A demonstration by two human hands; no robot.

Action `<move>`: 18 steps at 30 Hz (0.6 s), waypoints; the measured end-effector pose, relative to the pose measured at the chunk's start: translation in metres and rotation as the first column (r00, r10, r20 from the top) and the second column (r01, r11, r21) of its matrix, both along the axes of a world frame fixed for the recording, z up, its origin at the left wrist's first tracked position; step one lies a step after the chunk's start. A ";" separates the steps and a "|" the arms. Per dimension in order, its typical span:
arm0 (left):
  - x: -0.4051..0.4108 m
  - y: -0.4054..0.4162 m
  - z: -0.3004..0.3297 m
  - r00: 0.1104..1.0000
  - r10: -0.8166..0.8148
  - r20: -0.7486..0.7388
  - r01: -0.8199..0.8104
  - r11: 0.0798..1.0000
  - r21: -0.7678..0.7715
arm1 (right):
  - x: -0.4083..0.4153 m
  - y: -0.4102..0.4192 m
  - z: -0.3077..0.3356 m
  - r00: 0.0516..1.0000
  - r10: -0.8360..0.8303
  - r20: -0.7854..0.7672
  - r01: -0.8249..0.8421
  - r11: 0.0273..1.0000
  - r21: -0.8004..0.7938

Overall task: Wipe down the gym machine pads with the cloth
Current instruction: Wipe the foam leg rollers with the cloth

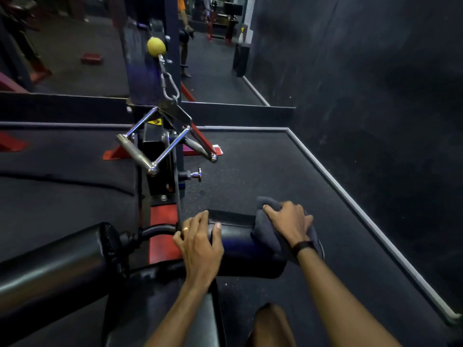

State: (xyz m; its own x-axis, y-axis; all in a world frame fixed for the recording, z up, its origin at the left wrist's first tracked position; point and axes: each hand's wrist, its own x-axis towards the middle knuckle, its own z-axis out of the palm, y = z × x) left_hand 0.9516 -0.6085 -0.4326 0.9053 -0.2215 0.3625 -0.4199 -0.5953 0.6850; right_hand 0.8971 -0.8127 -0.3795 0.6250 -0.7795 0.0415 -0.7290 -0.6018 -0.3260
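Roller pad (240, 246), black, cylindrical, lies crosswise on the machine's bar; it serves as landmark. Two roller pads counted: this one and a second pad (57, 266) to its left, whose near end runs out of the lower left edge. Between the two pads, a red frame plate (162, 234) and a dark curved bar (155, 230). Beyond the landmark pad stands the cable column, with one chrome double-grip handle (160, 144) hung from a carabiner under one yellow ball stop (156, 46). A seat cushion (200, 321) sits nearer than the pad, partly hidden by the left forearm. Dark rubber floor (263, 171) on the pad's right.

Cloth (268, 229), one, dark grey, is draped over the pad's right end; its lower edge is hidden behind the right wrist. Right hand (288, 221) lies on top of the cloth, fingers spread and curled down into the fabric, gripping it against the pad. Left hand (200, 241) clasps the pad's left end, fingers over the far side, thumb on top; a ring on one finger. One black wristband (304, 246) on the right wrist.
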 end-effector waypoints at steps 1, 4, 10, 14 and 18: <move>-0.007 0.005 -0.003 1.000 -0.024 0.014 0.025 0.999 -0.028 | 0.012 0.004 0.003 0.998 0.043 -0.036 -0.043 0.999 0.001; -0.028 0.025 -0.015 0.993 -0.064 0.096 0.070 0.996 -0.063 | 0.045 0.049 0.006 0.987 0.151 -0.062 -0.157 0.981 -0.116; -0.030 0.051 -0.034 0.978 0.045 0.202 0.003 0.974 -0.229 | 0.030 0.138 -0.017 0.868 0.373 0.328 -0.228 0.886 -0.404; -0.003 0.043 -0.013 0.988 0.049 0.146 -0.003 0.956 -0.294 | -0.021 0.112 -0.049 0.745 0.589 0.313 -0.336 0.737 -0.587; 0.021 0.010 0.003 0.994 -0.066 0.083 0.061 0.996 0.063 | -0.055 0.066 -0.052 0.849 0.363 0.384 -0.132 0.850 -0.510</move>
State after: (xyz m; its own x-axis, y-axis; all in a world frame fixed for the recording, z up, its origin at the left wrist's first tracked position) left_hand 0.9730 -0.5989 -0.4294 0.8552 -0.3015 0.4216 -0.5134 -0.6049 0.6087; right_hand 0.8424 -0.7471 -0.4318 0.6125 -0.4198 0.6698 -0.3723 -0.9007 -0.2241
